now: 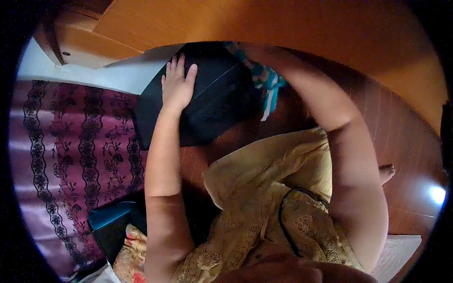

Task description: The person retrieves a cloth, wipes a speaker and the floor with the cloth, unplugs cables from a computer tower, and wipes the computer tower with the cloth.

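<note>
The black case is seen on the reddish-brown floor, its far edge met in view by the curved lower edge of the wooden furniture, by which forward room is bounded. The left hand is laid on the case's upper face near its left edge, palm down; its grip is open, with the fingers somewhat spread and nothing grasped. The right forearm is extended toward the furniture's edge at the case's far right; the right hand is mostly obscured by shadow and that edge, so the closure and contents of its grip cannot be told. The teal patterned cloth is seen just beside the case's right side, near the right hand, with a pale strip hanging toward the floor. Floor is exposed to the right of the cloth, beyond the right arm, and in a narrower band between the case and the yellow garment. The left side is bounded by the purple curtain, patterned with black lace, and by the pale wall. A bare foot is shown beyond the right arm.
</note>
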